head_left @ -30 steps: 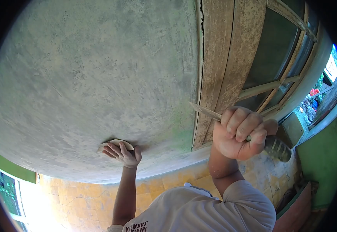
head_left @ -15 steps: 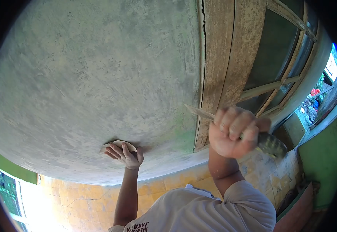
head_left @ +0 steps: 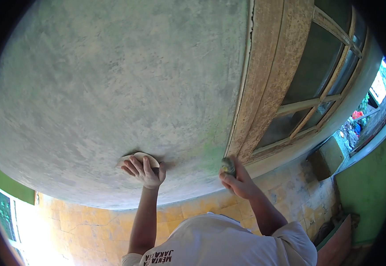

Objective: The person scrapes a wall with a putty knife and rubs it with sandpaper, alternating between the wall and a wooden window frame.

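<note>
My left hand (head_left: 149, 174) is at the grey-green plastered wall (head_left: 126, 88) with its fingers over a pale, thin, rounded piece (head_left: 147, 158); its exact kind I cannot tell. Low beside the corner of the wooden window frame (head_left: 259, 84), my right hand (head_left: 240, 181) is closed around the dark, yellow-patterned handle of a putty knife (head_left: 228, 166). The handle's end faces me and the blade is hidden behind it. Greenish paint shows on the wall just left of this hand.
Glass panes (head_left: 312, 62) fill the window on the right. Below the wall spreads a yellow, worn tiled floor (head_left: 95, 221). A wooden box-like object (head_left: 328, 157) and a green panel (head_left: 365, 190) are at the right. Bright daylight enters at lower left.
My right hand has moved down and left with the putty knife, from in front of the window frame to its lower corner; the blade has turned out of sight. The left hand stays put.
</note>
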A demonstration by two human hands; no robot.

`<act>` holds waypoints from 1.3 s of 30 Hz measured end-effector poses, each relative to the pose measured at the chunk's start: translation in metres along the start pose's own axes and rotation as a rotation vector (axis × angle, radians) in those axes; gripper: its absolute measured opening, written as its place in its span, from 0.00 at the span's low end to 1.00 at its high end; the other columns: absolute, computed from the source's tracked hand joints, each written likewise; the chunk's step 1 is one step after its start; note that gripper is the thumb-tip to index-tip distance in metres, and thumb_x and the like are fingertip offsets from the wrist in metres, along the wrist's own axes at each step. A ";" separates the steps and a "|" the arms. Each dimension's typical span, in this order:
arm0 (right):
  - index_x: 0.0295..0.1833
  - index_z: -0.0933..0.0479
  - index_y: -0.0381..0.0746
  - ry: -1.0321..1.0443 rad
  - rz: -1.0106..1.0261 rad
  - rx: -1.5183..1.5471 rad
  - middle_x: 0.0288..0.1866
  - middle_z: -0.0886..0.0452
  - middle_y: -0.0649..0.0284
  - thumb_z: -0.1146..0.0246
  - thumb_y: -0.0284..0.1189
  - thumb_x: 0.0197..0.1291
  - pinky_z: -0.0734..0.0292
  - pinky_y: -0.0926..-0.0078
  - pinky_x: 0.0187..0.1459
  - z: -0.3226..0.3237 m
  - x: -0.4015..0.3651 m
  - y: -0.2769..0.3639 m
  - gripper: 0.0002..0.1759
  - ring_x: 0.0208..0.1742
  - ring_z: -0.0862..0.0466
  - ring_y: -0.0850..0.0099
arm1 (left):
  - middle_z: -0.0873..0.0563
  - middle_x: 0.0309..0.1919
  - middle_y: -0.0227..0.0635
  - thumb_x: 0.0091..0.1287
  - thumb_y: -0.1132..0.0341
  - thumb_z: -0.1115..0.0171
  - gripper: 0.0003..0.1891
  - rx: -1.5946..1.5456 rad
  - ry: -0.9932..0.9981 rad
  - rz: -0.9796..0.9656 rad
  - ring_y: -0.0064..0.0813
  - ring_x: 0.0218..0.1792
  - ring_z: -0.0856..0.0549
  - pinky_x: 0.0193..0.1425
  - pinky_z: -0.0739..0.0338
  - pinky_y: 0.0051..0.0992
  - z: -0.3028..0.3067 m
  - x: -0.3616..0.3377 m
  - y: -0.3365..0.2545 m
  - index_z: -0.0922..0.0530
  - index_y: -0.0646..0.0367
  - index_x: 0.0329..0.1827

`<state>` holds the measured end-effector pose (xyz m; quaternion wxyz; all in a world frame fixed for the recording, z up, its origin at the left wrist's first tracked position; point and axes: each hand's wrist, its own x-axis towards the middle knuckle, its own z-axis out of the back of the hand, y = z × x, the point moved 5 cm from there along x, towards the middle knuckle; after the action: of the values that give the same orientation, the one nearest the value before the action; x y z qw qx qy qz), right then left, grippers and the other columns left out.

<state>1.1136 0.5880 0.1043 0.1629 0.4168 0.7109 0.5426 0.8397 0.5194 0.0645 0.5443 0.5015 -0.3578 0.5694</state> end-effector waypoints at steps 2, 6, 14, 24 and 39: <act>0.45 0.29 0.37 0.005 -0.376 -0.420 0.26 0.30 0.69 0.32 0.34 0.59 0.34 0.81 0.29 0.020 -0.022 -0.031 0.16 0.27 0.28 0.80 | 0.52 0.75 0.58 0.67 0.49 0.48 0.36 -0.006 0.015 0.007 0.58 0.76 0.58 0.74 0.69 0.60 0.001 0.000 0.002 0.44 0.59 0.74; 0.41 0.27 0.38 0.062 0.009 -0.950 0.27 0.28 0.69 0.31 0.29 0.57 0.30 0.80 0.31 0.042 -0.053 -0.027 0.13 0.29 0.26 0.81 | 0.53 0.75 0.59 0.66 0.53 0.44 0.38 -0.065 0.145 0.101 0.59 0.76 0.60 0.73 0.72 0.60 0.017 0.008 -0.011 0.46 0.62 0.75; 0.46 0.29 0.36 -0.453 0.107 0.041 0.44 0.23 0.59 0.33 0.26 0.56 0.23 0.76 0.42 0.077 -0.092 0.036 0.15 0.39 0.20 0.70 | 0.60 0.75 0.62 0.65 0.50 0.42 0.45 -0.389 0.222 0.261 0.61 0.75 0.65 0.71 0.73 0.62 0.036 0.144 -0.063 0.55 0.62 0.77; 0.53 0.31 0.38 -0.486 0.404 0.825 0.53 0.24 0.54 0.35 0.27 0.59 0.21 0.70 0.53 0.096 -0.128 0.030 0.18 0.49 0.20 0.65 | 0.52 0.76 0.55 0.64 0.44 0.42 0.42 -0.347 0.483 -0.073 0.55 0.77 0.57 0.73 0.62 0.58 -0.012 0.127 -0.143 0.45 0.56 0.76; 0.67 0.40 0.42 0.016 -0.113 0.727 0.45 0.22 0.53 0.42 0.21 0.55 0.22 0.64 0.51 -0.020 -0.097 -0.025 0.32 0.44 0.17 0.58 | 0.52 0.75 0.58 0.64 0.47 0.39 0.39 -0.066 0.481 -0.165 0.55 0.77 0.61 0.74 0.65 0.58 0.001 -0.017 -0.034 0.39 0.62 0.72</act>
<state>1.1476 0.4987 0.0678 0.0284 0.4032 0.8805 0.2477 0.8719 0.5191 0.0434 0.6744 0.3612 -0.1943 0.6140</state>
